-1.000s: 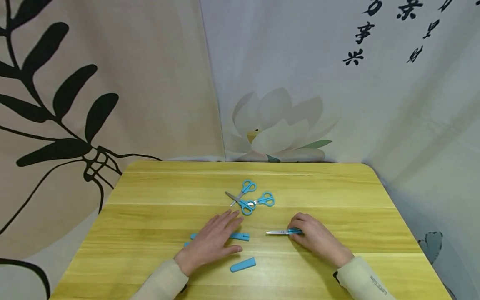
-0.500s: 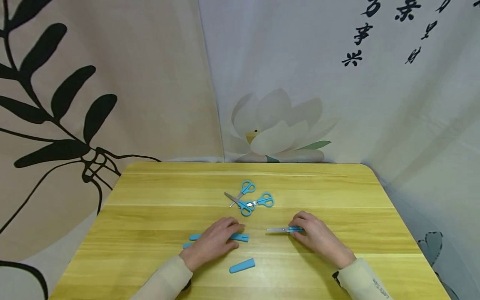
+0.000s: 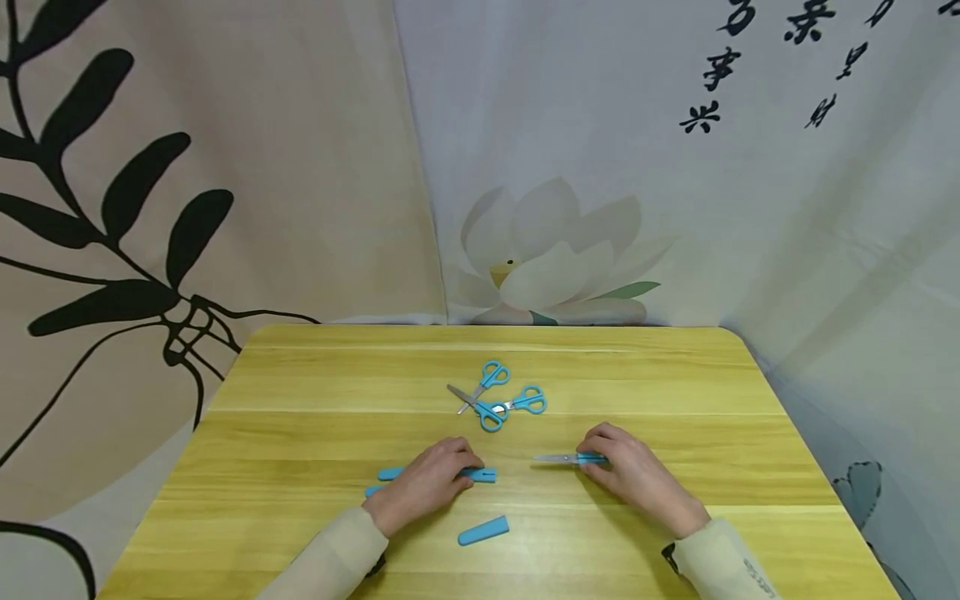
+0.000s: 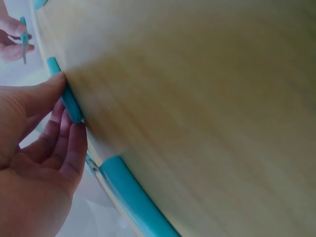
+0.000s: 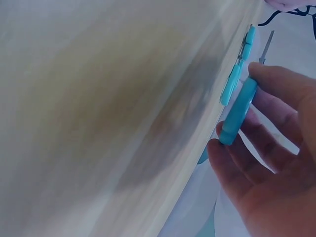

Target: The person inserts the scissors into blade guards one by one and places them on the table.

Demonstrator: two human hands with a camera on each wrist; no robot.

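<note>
In the head view my right hand (image 3: 637, 475) holds scissors (image 3: 558, 458) by their blue handles, blades pointing left. The right wrist view shows thumb and fingertips pinching the blue handle (image 5: 239, 108), raised off the tabletop. My left hand (image 3: 427, 483) pinches a blue scissors cover (image 3: 480, 476) between thumb and fingers; the cover (image 4: 71, 101) lies on or just over the table. Another cover (image 3: 372, 492) shows only its end, the rest hidden behind my left hand. A third blue cover (image 3: 483, 531) lies nearer the front.
Three blue-handled scissors lie close together farther back: one upper (image 3: 495, 375), one at right (image 3: 531, 400), one at front (image 3: 491, 417), partly overlapping. They rest on the yellow wooden table (image 3: 300, 375). A printed curtain (image 3: 337, 167) hangs behind its back edge.
My left hand has drawn back slightly from its spread pose, and its fingers have closed on the cover. The right hand holds the scissors nearly still, the blades lifted slightly.
</note>
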